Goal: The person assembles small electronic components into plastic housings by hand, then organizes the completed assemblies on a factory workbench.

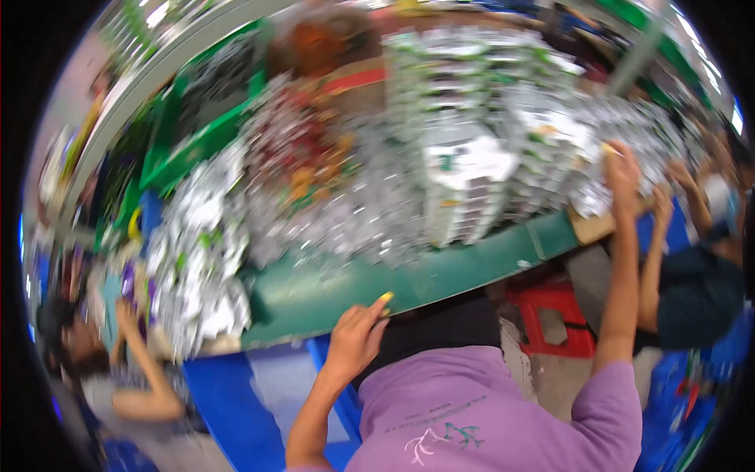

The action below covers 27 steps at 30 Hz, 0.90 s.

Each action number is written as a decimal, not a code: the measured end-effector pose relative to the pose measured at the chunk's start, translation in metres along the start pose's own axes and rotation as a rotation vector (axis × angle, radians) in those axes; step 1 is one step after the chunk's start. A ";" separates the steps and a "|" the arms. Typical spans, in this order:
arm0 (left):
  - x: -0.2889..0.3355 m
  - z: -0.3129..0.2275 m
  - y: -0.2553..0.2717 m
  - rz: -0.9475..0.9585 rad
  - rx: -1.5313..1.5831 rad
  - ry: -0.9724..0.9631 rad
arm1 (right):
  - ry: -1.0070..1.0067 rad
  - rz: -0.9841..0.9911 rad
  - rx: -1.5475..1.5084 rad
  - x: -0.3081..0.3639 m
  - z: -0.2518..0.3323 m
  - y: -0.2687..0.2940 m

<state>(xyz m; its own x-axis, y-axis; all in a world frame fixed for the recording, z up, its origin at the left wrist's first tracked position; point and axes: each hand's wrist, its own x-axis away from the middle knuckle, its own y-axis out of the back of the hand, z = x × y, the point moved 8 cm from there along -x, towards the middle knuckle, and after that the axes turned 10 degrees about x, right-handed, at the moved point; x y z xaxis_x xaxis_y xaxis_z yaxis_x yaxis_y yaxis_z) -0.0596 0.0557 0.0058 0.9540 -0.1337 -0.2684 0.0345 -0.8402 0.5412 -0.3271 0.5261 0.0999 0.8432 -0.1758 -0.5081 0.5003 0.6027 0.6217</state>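
Note:
My left hand (355, 342) hovers near the front edge of the green worktable (330, 303). Its index finger is stretched out, with a yellow covering on the tip, and I see nothing held in it. My right hand (623, 171) reaches far out to the right, beside a heap of silvery packets (594, 185). Yellow shows at its fingertips too, but blur hides whether it grips anything. Between the hands stand tall stacks of white and green packages (470, 177). Left of those lies a spread of small clear plastic pieces (346, 216).
Silvery-white packets (204, 259) pile up at the table's left end. Behind are red and orange pieces (311, 169) and a green bin (185, 153). Below are a blue bin (228, 409) and a red stool (554, 318). Co-workers sit left (141, 385) and right (700, 291).

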 end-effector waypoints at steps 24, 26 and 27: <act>0.003 0.042 0.006 -0.154 0.420 -0.044 | 0.768 0.272 0.015 0.199 0.374 -0.308; 0.005 0.042 0.007 -0.176 0.443 -0.080 | 0.796 0.283 0.040 0.201 0.374 -0.310; 0.006 0.042 0.008 -0.181 0.435 -0.087 | 0.822 0.288 0.047 0.202 0.375 -0.310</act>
<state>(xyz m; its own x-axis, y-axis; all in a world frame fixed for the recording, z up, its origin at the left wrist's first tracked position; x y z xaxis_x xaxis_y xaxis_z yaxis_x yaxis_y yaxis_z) -0.0661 0.0262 -0.0249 0.9150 0.0071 -0.4035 0.0521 -0.9935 0.1008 -0.2382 0.0117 0.0278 0.5373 0.6070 -0.5855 0.3125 0.5015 0.8067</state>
